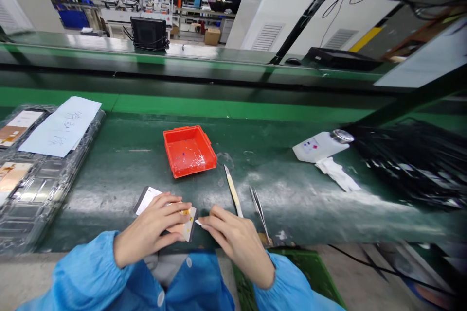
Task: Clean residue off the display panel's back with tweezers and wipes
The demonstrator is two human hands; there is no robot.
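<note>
Blue sleeves (pixel 87 265) reach in over the near edge of a dark green workbench (pixel 124 184), where a worker's two bare hands meet around a small flat panel (pixel 188 229). Thin and oblong, the panel has a dark border, a white patch at its far-left end, a coppery orange stretch and a pale strip by its right end; much of its middle is covered. It lies at a slant on the bench, beneath the left hand (pixel 159 221) — fingers extended across its face, thumb along the near side. Whether that hand grips the panel or simply rests on it, I cannot tell from where I stand.

At the panel's right end, the right hand (pixel 233 235) has thumb and fingertips pinched on a small white piece (pixel 198 222) — just beside the edge, though contact is too fine to make out.

Beyond the right hand lie a pale-handled knife (pixel 233 192) and metal tweezers (pixel 260 211). Farther back sits a red tray (pixel 190 151); a white bottle (pixel 318 147) is well off to the right, beside crumpled tissue (pixel 338 175).
</note>
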